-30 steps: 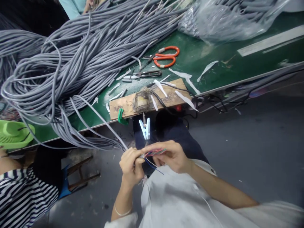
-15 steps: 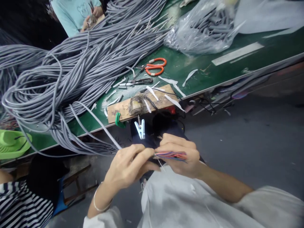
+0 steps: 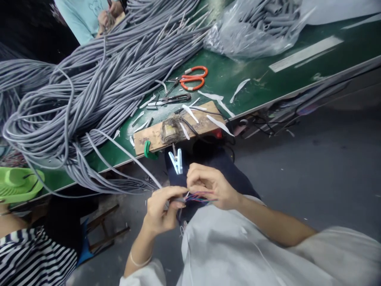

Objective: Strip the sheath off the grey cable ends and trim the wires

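Observation:
A grey multi-core cable (image 3: 150, 174) runs down from the bench into my left hand (image 3: 163, 208). Its fingers are closed around the cable close to the stripped end. Thin coloured wires (image 3: 198, 196), red, blue and purple, fan out from that end towards the right. My right hand (image 3: 212, 184) is curled over the wires, thumb and fingers drawn together on them; its exact grip is partly hidden. Just above both hands, a light blue clothes peg (image 3: 177, 161) sticks out from a wooden board (image 3: 145, 137) at the bench edge.
Coiled grey cables (image 3: 89, 91) cover the left of the green bench (image 3: 253, 91). Orange-handled scissors (image 3: 193, 78), black snips (image 3: 175, 99) and white scraps lie near the board. A plastic bag (image 3: 232, 37) holds grey tubes. A green fan (image 3: 18, 184) and two other people are at left.
My right hand has shifted slightly left and up, its fingers more curled. The wires, bunched over that hand before, are now more spread. My left hand has moved slightly right and turned.

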`<state>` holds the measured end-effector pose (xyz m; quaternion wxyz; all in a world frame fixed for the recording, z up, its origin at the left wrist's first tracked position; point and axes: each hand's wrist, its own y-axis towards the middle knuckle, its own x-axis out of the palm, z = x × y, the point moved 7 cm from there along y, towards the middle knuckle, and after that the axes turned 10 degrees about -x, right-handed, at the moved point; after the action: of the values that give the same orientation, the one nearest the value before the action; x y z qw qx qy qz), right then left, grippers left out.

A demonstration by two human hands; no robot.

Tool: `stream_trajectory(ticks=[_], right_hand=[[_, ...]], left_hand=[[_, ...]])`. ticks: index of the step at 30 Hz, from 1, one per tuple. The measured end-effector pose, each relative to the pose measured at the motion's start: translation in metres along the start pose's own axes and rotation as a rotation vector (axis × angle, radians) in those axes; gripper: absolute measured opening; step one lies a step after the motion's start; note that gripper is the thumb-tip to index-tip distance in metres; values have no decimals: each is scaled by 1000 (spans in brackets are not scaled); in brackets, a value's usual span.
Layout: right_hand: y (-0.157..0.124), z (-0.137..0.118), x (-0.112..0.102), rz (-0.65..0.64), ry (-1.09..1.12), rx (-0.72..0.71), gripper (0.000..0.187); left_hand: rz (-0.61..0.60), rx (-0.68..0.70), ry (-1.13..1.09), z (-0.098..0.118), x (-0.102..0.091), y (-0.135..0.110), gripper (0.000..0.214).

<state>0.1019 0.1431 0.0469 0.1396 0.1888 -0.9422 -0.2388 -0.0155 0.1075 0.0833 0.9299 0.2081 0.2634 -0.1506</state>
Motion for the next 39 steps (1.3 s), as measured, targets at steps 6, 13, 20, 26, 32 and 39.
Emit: stream_trajectory(ticks=[6, 13, 20, 26, 32, 39], right_hand=[[-8, 23, -5, -59, -11, 181, 28], [1, 40, -26, 134, 121, 295, 35], [16, 69, -10, 232, 364, 505, 51], [33, 66, 9, 185, 505, 449, 50], [36, 66, 6, 269, 534, 477, 48], [29, 75, 7, 329, 564, 517, 49]], left_hand=[[-308, -90, 68, -13, 14, -13, 24], [5, 44, -163, -9, 3, -17, 26], [386, 3, -151, -6, -2, -4, 20], [445, -39, -58, -16, 7, 3, 24], [391, -48, 104, -20, 14, 3, 31], [346, -76, 209, -18, 18, 3, 32]])
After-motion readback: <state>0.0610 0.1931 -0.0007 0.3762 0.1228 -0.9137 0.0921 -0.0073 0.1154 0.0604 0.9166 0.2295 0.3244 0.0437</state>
